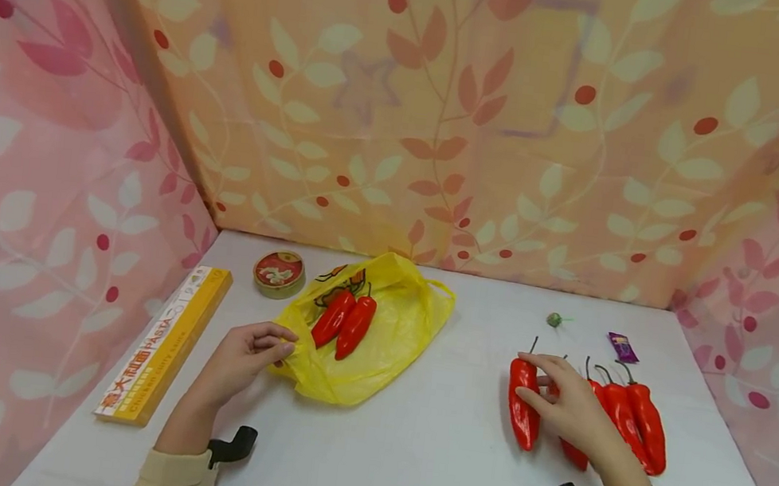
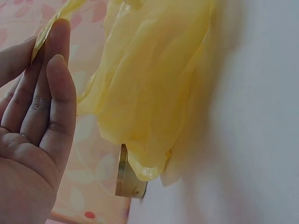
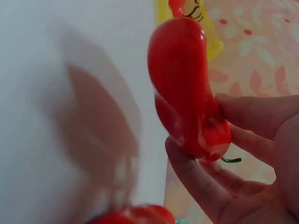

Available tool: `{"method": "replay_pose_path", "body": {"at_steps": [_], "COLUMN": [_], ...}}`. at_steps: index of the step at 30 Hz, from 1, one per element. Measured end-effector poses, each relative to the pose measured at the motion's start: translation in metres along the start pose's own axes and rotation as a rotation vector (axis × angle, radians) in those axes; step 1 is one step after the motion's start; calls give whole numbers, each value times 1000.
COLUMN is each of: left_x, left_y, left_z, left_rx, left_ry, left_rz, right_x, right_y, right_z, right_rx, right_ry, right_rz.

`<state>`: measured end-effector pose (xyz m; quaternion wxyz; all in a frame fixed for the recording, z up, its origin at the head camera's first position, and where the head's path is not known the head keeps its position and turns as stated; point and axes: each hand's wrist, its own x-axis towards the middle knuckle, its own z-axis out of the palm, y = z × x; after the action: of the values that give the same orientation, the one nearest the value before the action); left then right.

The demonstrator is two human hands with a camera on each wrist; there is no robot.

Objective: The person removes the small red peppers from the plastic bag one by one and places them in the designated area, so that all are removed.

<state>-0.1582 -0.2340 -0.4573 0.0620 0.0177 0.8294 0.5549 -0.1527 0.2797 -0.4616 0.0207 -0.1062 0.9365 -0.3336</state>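
peppers [image 1: 523, 402] red | bag [image 1: 393, 340] yellow | table [image 1: 439, 441] white | curtains [image 1: 447, 121] leaf-patterned

left hand [image 2: 28, 140] | fingers [image 2: 58, 93] pinch yellow bag [image 2: 149, 84] | tin [image 2: 128, 179] behind

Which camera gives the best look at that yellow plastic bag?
The head view: the whole yellow bag lies open on the table with two red peppers on it. The left wrist view shows only crumpled folds pinched by the left hand; the right wrist view catches one corner.
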Motion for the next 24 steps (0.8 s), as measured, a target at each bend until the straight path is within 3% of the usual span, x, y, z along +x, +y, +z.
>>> {"method": "replay_pose_path", "body": {"at_steps": [6,18,24], "left_x": [-1,0,0], "left_y": [1,-1,-2], "left_z": [1,0,0], "left_rx": [4,-17,-20], "left_ry": [6,-4,0], "left_rz": [-7,20,30], "right_x": [-7,-7,-6], "right_y": [7,12,14], "right_z": [-5,-2,-3], "right_rx": [-162,-379,-402], "right_ry": [78,63,33], "right_rz": [5,1,-17]}}
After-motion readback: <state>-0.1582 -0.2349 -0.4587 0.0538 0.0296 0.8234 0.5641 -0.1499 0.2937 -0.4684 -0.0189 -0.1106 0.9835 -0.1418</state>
